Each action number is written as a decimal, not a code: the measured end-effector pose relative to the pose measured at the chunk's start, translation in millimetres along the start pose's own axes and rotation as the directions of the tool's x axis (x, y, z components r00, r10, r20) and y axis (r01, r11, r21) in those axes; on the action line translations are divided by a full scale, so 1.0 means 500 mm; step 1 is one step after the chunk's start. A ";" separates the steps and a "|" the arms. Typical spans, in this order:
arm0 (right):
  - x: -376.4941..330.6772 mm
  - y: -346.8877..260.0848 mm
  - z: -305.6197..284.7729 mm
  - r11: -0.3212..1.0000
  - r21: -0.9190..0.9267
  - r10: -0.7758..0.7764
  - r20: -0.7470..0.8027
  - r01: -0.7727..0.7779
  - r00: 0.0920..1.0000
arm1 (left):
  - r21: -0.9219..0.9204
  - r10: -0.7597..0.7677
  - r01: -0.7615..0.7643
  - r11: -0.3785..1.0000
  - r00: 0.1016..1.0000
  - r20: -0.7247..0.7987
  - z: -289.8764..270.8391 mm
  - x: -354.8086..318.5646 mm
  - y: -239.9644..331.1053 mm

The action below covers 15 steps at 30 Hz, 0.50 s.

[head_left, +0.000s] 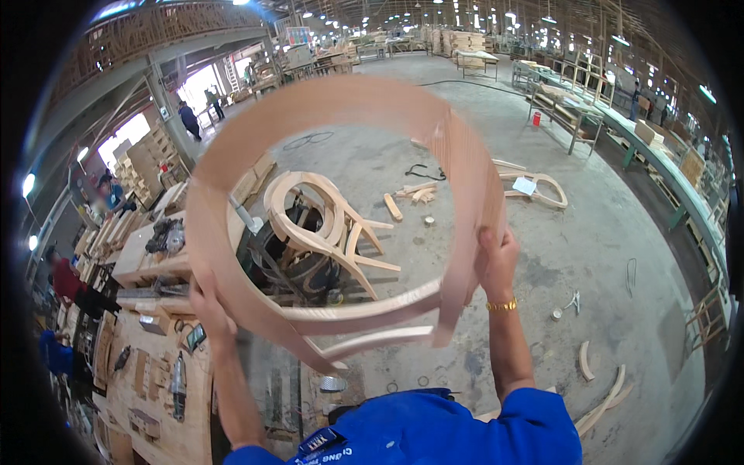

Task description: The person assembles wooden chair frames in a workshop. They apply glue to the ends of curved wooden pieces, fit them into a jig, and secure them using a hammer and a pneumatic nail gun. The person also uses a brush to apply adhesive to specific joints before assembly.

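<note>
A large curved wooden chair frame [341, 101] is held up in front of me, its wide band forming a hoop with two crosswise rails low down. My left hand [213, 310] grips its left side, partly hidden behind the band and blurred. On the right side, my right hand [497, 260] closes around the band; a gold bracelet circles that wrist. Through the hoop I see a round wooden chair frame with legs [335, 252], leaning on a dark drum-like stand [310, 271].
At my left is a wooden workbench [194, 380] carrying a power tool [179, 386] and wood pieces. Curved wood parts [612, 399] lie on the floor at right, with another chair frame [550, 190] farther off. People stand and sit at far left. A long conveyor [643, 147] runs along the right.
</note>
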State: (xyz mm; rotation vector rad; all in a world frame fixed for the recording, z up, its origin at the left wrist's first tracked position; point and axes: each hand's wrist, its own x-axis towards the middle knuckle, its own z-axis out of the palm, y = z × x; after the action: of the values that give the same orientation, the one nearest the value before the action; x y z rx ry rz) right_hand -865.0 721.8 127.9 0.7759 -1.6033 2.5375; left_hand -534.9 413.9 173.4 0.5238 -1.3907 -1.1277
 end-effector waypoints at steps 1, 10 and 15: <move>-0.005 0.007 -0.005 1.000 0.010 -0.022 -0.018 0.023 1.000 | 0.030 0.048 -0.048 0.998 0.998 -0.028 0.003 -0.004 -0.011; -0.028 0.068 -0.112 0.960 -0.278 -0.033 -0.067 0.013 0.997 | -0.210 -0.088 0.072 0.975 0.994 -0.070 0.045 -0.088 -0.049; -0.036 0.075 -0.164 0.990 -0.120 0.068 -0.011 -0.068 0.998 | -0.041 -0.056 0.053 0.998 0.996 -0.072 0.060 -0.097 -0.051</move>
State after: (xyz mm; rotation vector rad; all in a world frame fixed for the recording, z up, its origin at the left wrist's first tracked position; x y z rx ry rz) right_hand -892.0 778.4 60.9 0.7112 -1.7913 2.4561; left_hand -561.5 453.7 132.9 0.5721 -1.2951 -1.1662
